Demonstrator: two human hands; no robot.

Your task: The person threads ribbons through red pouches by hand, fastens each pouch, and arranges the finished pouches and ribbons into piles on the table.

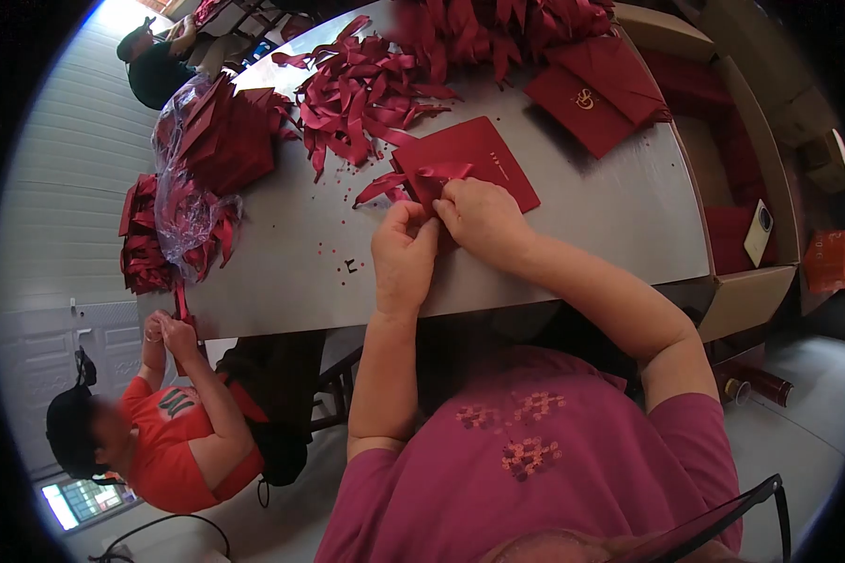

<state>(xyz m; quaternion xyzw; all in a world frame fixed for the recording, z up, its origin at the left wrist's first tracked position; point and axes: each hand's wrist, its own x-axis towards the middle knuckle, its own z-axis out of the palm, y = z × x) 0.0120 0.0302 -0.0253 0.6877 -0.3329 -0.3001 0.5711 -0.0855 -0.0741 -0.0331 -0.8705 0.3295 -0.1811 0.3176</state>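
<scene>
both hands meet at the near edge of a dark red card [474, 161] that lies flat on the grey surface [610, 216]. the left hand [404, 253] and the right hand [479, 218] are pressed close together, fingertips pinched on a strip of red ribbon [441, 173] that loops across the card's lower part; the card itself stretches away from the hands, toward the middle of the surface, its far corner free. a loose ribbon end [380, 188] trails out to the left of the card, just beside the left hand's fingers

beyond the card sits a heap of cut red ribbons [361, 89], and further right a stack of red folded cards [596, 89] with a gold mark on one. at the left end of the surface a clear plastic bag [188, 202] holds more red pieces. a cardboard box [751, 291] stands against the right side of the surface. a co-worker in an orange shirt [174, 432] sits at the left, their hands [167, 330] together at the surface's corner
</scene>
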